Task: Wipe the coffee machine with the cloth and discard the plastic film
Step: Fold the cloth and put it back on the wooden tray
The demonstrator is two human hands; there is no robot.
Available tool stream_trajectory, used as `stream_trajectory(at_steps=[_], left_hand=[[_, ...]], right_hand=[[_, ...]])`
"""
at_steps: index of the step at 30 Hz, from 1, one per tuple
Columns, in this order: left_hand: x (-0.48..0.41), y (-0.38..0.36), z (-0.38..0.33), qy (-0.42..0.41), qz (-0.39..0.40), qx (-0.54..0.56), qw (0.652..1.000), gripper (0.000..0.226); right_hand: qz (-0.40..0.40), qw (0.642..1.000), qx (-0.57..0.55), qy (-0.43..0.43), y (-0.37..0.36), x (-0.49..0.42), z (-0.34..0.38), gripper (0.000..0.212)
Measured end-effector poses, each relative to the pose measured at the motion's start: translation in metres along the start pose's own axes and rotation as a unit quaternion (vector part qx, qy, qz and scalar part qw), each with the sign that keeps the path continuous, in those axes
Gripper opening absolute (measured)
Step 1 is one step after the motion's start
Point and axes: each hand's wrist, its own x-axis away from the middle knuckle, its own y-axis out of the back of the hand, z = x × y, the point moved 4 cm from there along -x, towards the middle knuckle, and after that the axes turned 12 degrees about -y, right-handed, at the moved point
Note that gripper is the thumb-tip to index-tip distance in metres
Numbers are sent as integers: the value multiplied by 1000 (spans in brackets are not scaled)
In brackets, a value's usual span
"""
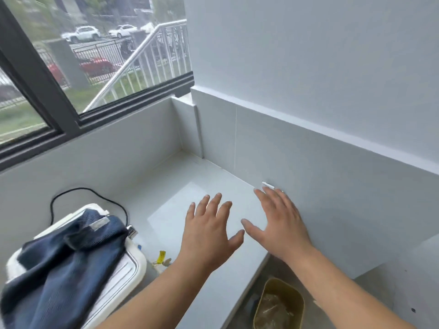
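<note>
A white coffee machine (129,269) stands at the lower left of the white counter (171,186). A dark blue cloth (61,264) is draped over most of its top. My left hand (209,233) hovers over the counter's middle, palm down, fingers spread, holding nothing. My right hand (280,224) is beside it near the right wall, also spread and empty. Both hands are well to the right of the machine. I cannot make out plastic film on the machine. A yellow bin (279,305) on the floor holds crumpled clear plastic.
A black cord (71,191) loops behind the machine. A small yellow tag (161,256) lies on the counter to its right. The window (71,55) runs along the back left. A small silvery piece (268,185) sits at the right wall's base.
</note>
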Motion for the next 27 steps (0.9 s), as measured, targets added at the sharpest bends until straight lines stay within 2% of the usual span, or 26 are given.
stream_trajectory(at_steps=[6, 19, 23, 27], left_hand=[[22, 61, 39, 49, -56, -29, 997, 75], [157, 140, 146, 195, -60, -77, 976, 77], [197, 146, 173, 258, -25, -93, 961, 75], [228, 143, 192, 332, 16, -107, 937, 72]], right_hand=[[3, 996, -26, 87, 22, -15, 83, 87], [84, 961, 4, 264, -6, 31, 243, 87], [91, 949, 25, 299, -17, 46, 274, 76], [104, 937, 104, 316, -31, 52, 293, 69]])
